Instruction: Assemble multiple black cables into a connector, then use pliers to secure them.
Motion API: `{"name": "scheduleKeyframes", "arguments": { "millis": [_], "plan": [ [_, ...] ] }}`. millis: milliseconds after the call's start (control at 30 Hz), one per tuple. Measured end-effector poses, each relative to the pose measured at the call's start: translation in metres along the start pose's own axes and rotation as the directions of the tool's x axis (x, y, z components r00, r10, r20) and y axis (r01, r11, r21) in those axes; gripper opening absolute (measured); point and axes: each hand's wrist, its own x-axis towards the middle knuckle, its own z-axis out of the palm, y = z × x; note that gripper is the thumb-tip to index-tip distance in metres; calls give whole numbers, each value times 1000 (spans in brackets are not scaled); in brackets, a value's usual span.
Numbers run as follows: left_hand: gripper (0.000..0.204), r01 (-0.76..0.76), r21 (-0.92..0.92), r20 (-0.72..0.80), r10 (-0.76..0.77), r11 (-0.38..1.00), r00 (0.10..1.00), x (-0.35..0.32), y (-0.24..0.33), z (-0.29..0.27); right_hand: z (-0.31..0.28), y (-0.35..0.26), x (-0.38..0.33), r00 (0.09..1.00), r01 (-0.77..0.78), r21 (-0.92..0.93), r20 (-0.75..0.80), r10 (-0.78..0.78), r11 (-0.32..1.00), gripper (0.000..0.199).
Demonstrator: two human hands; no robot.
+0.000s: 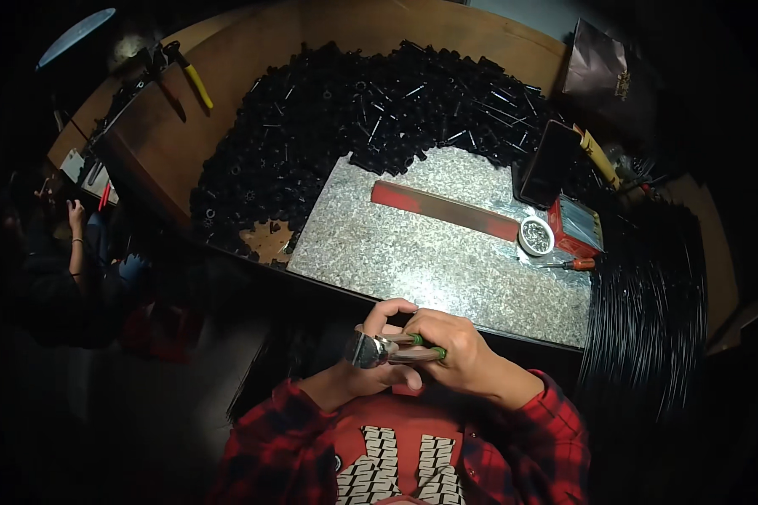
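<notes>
Close to my body, just off the near edge of the tabletop, both hands meet around a pair of pliers (396, 351). My right hand (459, 349) grips their metal handles, which have green parts near the ends. The pliers' head points left, into my left hand (358, 374). That hand is curled around the head, its index finger bent above and its thumb below. Something dark seems to lie at the jaws between its fingers, but shadow hides what it is. Thin black strands (257, 370) hang below and left of this hand.
A speckled stone slab (354, 244) bears a red-brown bar (442, 212), a white cup of small metal bits (536, 236), a red box (574, 225), a screwdriver (581, 264) and a phone (551, 164). Behind lies a heap of black parts (337, 109). Black rods (648, 303) overhang at right. Another person's arm (77, 240) shows far left.
</notes>
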Motion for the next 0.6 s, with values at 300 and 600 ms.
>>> {"name": "scheduleKeyframes", "arguments": {
  "millis": [300, 600],
  "plan": [
    [90, 110, 213, -5, -111, 971, 994, 2, 8, -6, -5, 2, 6, 993, 13, -47, 116, -7, 999, 20],
    [87, 136, 44, -20, -136, 990, 991, 1, 2, -4, -3, 6, 5, 993, -35, -36, 111, 39, 999, 19]
  ]
}}
